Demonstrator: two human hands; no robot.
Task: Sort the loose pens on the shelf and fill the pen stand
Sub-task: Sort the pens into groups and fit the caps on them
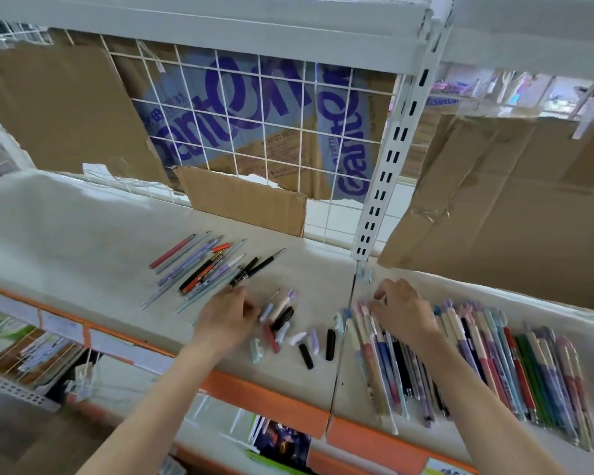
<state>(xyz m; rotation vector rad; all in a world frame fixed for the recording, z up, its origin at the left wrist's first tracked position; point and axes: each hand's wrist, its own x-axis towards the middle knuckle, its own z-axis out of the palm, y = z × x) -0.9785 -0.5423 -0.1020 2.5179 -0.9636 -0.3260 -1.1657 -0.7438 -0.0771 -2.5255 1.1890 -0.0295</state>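
The white shelf (pixel 83 234) fills the middle of the frame, with an orange strip (pixel 271 395) along its front edge. Behind it stands a white wire grid (pixel 254 132), and brown cardboard sheets (pixel 494 200) lean at the upper left and the right.

At the lower right, a wide row of pens (pixel 515 368) lies side by side on the shelf, close together. In the centre, a smaller group of loose pens (pixel 206 265) lies slanted, some crossing each other. Between these two groups, near the front edge, short pen caps (pixel 288 330) are scattered.

The left hand (pixel 225 317) rests low at the near end of the loose pens, beside the caps; its fingers are curled, but I cannot tell if they hold something. The right hand (pixel 403 311) lies on the far left end of the pen row, fingers bent down and touching the pen tops.
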